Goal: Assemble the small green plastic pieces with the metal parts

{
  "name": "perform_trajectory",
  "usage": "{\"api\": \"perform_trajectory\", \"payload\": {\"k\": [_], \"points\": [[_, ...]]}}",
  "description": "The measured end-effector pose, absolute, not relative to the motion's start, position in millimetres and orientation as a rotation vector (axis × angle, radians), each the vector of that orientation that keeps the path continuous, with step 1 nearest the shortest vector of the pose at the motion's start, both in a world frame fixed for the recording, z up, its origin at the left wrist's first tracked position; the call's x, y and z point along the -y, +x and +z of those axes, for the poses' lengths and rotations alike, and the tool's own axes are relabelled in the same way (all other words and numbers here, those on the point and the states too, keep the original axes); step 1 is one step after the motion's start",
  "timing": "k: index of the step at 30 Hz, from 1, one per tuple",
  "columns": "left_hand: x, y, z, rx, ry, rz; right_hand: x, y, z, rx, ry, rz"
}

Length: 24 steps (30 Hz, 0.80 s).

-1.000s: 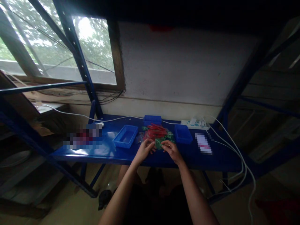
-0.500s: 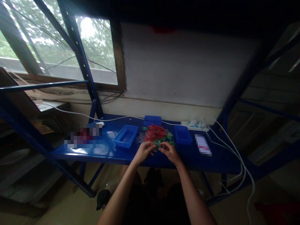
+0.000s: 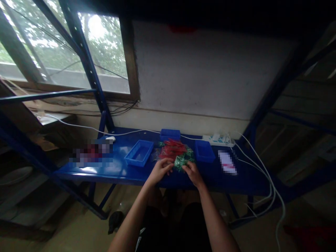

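Observation:
A small green packet with a clear, shiny wrap [image 3: 180, 161] is held between my two hands at the front of the blue table. My left hand [image 3: 160, 170] pinches its left side, and my right hand [image 3: 193, 172] grips its right side with thumb and fingers. What the packet contains is too small to make out. Just behind it lies a heap of red packets [image 3: 172, 148]. More green pieces [image 3: 189, 153] lie at the right of the heap, and a clear plastic bag [image 3: 155, 154] is at its left.
Blue trays surround the heap: a left one [image 3: 139, 163], a back one [image 3: 170, 134] and a right one [image 3: 205, 157]. A white power strip [image 3: 217, 140] with cables sits at the back right. A blurred-out flat item [image 3: 227, 162] lies on the right. Blue rack posts [image 3: 90, 70] frame the table [image 3: 244, 182].
My hands have moved slightly apart, and the green packet between them shows more fully. The right hand has turned a little downward. The camera view has shifted slightly.

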State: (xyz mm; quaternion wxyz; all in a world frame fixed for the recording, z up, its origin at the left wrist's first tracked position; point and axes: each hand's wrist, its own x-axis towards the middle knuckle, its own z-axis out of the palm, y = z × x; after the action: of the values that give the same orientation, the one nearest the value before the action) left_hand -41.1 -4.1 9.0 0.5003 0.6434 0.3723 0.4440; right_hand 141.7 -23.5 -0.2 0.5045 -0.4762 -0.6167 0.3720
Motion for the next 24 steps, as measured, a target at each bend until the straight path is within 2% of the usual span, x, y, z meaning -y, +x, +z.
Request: {"api": "perform_trajectory", "payload": {"k": [11,24], "points": [[1.5,-40.3,6.3,-0.931,1.51,1.009,25.3,137.2,3.5,1.439,-1.105,0.965],[5.7,-39.3,13.7,-0.932,1.52,1.028,19.1,138.7,-3.5,1.421,-1.143,0.883]]}}
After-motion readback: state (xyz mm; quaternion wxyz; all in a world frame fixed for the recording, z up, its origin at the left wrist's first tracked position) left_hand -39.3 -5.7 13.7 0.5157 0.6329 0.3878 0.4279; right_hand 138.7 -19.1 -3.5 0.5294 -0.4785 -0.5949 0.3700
